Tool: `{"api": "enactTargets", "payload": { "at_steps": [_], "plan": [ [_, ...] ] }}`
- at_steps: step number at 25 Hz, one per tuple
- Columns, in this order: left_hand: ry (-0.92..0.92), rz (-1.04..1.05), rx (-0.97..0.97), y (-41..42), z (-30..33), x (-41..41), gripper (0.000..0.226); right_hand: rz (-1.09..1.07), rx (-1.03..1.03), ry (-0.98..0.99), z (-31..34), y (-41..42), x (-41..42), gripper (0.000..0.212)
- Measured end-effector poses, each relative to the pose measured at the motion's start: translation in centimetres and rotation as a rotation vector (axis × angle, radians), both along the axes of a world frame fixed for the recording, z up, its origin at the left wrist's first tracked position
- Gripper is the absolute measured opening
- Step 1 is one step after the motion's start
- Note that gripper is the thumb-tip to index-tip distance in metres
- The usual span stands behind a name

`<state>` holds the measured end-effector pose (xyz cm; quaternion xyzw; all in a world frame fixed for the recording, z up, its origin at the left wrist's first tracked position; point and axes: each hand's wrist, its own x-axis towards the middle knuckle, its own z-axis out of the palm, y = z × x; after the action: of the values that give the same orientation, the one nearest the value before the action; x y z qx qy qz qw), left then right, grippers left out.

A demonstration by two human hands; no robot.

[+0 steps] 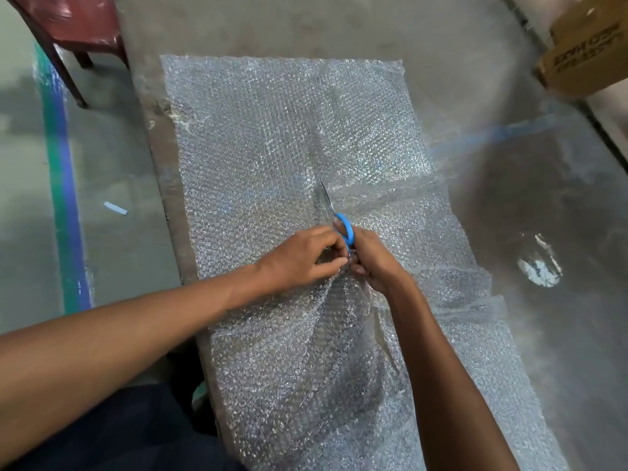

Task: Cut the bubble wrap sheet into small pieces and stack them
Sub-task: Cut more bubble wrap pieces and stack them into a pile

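Gripping blue-handled scissors [334, 215], hands [302, 258] pinching crinkled bubble wrap [265, 137]

grey table [509, 205]; bubble wrap sheet [272, 137] spread flat on it

Red chair [73, 27] top left; cardboard box [586, 52] top right.

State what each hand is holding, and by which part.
The right hand grips the scissors by their blue handle loops. The left hand pinches the bubble wrap sheet beside the handles.
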<state>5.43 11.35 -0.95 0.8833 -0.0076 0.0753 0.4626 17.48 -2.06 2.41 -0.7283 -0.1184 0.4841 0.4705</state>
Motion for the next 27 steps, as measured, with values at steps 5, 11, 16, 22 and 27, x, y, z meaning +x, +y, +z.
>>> {"api": "enactTargets", "payload": {
  "at_steps": [5,11,16,22,27],
  "plan": [
    [0.059,-0.173,0.003,2.4,0.7,1.3,0.014,-0.016,-0.057,-0.008,0.4,1.7,0.5,0.058],
    [-0.002,-0.057,0.042,7.9,1.1,2.2,0.023,-0.033,-0.04,-0.093,-0.8,2.2,1.7,0.037],
    [0.193,0.125,0.297,13.3,0.5,5.7,0.056,-0.123,-0.104,-0.004,-1.0,3.3,1.9,0.038],
    [0.25,0.122,0.264,13.7,-0.7,7.4,0.039,-0.093,-0.104,-0.064,-1.2,4.0,3.1,0.054],
    [0.175,0.184,0.217,14.0,-0.4,7.4,0.023,-0.101,-0.148,-0.029,-0.3,4.7,3.3,0.044]
  ]
}}
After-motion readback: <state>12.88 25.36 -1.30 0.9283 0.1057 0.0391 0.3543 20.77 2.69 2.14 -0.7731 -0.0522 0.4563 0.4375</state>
